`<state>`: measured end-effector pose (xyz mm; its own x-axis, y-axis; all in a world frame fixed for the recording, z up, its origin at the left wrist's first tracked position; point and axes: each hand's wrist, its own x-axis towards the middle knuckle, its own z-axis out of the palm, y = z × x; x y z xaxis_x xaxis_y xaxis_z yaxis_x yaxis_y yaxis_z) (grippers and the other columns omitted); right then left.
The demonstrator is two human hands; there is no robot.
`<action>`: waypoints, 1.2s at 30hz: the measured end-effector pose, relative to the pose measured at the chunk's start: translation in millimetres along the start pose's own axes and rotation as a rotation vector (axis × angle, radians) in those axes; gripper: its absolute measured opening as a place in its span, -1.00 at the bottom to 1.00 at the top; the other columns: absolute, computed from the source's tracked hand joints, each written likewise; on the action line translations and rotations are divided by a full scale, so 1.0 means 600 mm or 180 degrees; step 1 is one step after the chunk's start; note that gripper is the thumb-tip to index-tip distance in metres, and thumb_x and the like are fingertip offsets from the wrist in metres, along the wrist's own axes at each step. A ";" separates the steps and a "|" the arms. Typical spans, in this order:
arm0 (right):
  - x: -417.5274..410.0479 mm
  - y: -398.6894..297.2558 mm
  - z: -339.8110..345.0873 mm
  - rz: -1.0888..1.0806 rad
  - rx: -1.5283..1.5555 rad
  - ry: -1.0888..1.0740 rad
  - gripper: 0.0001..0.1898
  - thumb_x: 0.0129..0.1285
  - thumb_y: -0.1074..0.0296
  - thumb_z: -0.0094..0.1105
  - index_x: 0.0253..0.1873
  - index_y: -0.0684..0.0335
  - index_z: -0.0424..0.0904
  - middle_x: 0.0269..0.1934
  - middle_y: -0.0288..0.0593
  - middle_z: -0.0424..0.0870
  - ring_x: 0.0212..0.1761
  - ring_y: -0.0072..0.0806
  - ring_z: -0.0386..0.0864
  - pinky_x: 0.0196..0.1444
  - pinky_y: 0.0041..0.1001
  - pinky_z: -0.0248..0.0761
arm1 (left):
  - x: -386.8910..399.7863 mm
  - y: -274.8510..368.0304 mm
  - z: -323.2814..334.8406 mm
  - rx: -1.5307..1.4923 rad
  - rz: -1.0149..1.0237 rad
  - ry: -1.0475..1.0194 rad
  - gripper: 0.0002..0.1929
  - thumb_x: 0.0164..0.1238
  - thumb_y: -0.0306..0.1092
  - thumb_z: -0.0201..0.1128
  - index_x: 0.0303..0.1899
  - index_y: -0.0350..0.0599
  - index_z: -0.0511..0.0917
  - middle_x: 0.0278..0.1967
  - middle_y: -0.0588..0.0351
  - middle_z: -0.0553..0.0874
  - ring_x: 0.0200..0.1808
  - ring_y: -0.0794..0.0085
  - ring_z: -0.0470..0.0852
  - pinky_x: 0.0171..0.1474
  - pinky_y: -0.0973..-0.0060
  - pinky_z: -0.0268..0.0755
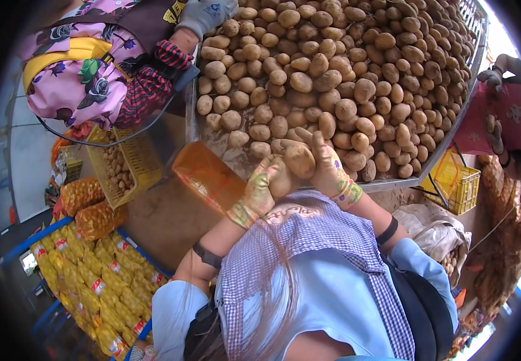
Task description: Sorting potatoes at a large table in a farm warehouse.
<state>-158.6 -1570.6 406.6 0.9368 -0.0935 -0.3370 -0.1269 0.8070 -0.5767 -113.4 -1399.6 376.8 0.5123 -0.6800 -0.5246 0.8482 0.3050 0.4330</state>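
Observation:
Both my hands wear patterned gloves and are close together at the near edge of a metal-rimmed sorting table. My left hand is closed around a potato. In my right hand is a second potato, held between thumb and fingers right beside the first. Beyond them a large heap of loose potatoes covers the table. Just left of my left hand, an orange mesh bag hangs with its mouth spread at the table's corner.
A co-worker's gloved hand rests by the heap at upper left; another person's gloved hand is at right. Yellow crates, filled net sacks, stacked yellow bags and a white sack stand around.

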 end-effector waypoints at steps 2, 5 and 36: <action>-0.002 0.001 -0.009 -0.0239 -0.1077 -0.0089 -0.30 0.59 -0.19 -0.06 0.45 0.41 0.38 0.14 -0.15 0.66 0.15 -0.53 0.58 0.27 -0.48 0.45 | 0.002 0.000 0.001 0.0169 0.0049 0.0026 -0.52 0.42 -0.29 0.11 0.33 -0.16 0.40 0.30 0.01 0.49 0.37 0.20 0.50 0.47 0.21 0.40; -0.003 -0.005 -0.029 -0.0765 -0.2210 -0.0278 -0.27 0.58 -0.23 -0.11 0.40 0.44 0.42 0.07 -0.18 0.66 0.11 -0.52 0.58 0.22 -0.48 0.44 | 0.003 0.000 0.011 0.0197 0.0058 -0.0051 -0.54 0.41 -0.28 0.13 0.30 -0.17 0.40 0.28 0.00 0.50 0.34 0.23 0.52 0.45 0.23 0.42; -0.061 -0.038 -0.037 0.0830 0.2242 -0.0318 -0.13 0.37 -0.43 0.04 0.41 0.32 0.39 0.48 0.15 0.32 0.55 -0.02 0.23 0.65 0.05 -0.11 | -0.025 0.025 0.102 -0.0056 -0.0003 -0.0620 -0.15 0.58 0.24 0.02 0.58 -0.26 0.08 0.50 -0.11 0.32 0.54 0.11 0.27 0.61 0.06 0.04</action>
<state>-197.5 -1598.9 415.7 0.9343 0.1775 -0.3090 -0.1415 0.9806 0.1355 -116.7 -1425.3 435.9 0.4773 -0.7959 -0.3725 0.8518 0.3147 0.4188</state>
